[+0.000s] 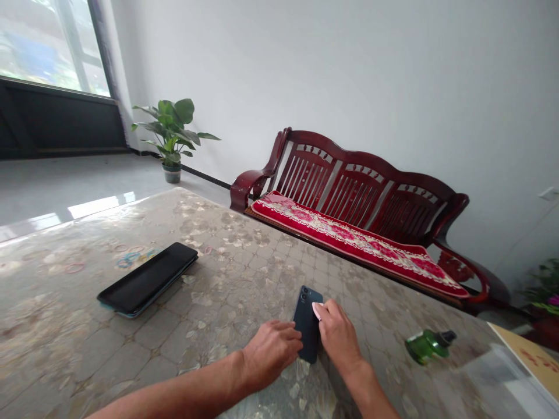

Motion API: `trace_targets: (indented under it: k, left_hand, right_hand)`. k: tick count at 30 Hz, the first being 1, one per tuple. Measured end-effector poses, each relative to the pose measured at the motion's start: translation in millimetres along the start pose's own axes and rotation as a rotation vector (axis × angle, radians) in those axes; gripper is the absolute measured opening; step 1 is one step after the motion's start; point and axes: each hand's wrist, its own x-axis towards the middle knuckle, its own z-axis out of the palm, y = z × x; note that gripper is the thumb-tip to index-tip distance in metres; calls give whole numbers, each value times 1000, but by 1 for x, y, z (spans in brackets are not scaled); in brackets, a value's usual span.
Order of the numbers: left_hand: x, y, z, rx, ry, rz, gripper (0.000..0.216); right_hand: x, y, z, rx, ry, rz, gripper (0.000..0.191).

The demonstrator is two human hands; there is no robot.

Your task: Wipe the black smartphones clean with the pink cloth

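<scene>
Both hands (271, 352) (337, 337) on dark phone (306, 326), black tablet (148, 278), green bottle (425, 345)

Glossy black tray (147, 279), matt dark phone (307, 329), polished wooden bench (349, 186), shiny patterned tablecloth (244, 256).

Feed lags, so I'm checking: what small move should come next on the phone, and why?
Probably slide the right hand and its pink pad down the phone: the pad sits near the camera end, and the left hand steadies its side.

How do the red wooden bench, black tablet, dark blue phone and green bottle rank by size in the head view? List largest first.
1. bench
2. tablet
3. phone and bottle look alike; the phone is partly covered.
</scene>
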Motion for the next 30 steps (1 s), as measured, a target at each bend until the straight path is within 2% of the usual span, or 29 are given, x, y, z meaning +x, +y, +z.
trace_targets:
  k: [7, 14, 22, 30]
  left_hand:
    - [1, 0, -1, -8, 3, 9, 11]
    - [0, -1, -1, -5, 3, 19, 14]
    - [0, -1, -1, -18, 18, 22, 14]
    - [1, -1, 3, -17, 42, 26, 16]
  right_hand:
    - [-23, -7, -5, 56, -12, -96, 44]
    - [-4, 5, 2, -5, 26, 2, 37]
    - [-27, -14, -3, 66, -23, -84, 40]
    - [4, -17, 0, 22, 0, -36, 36]
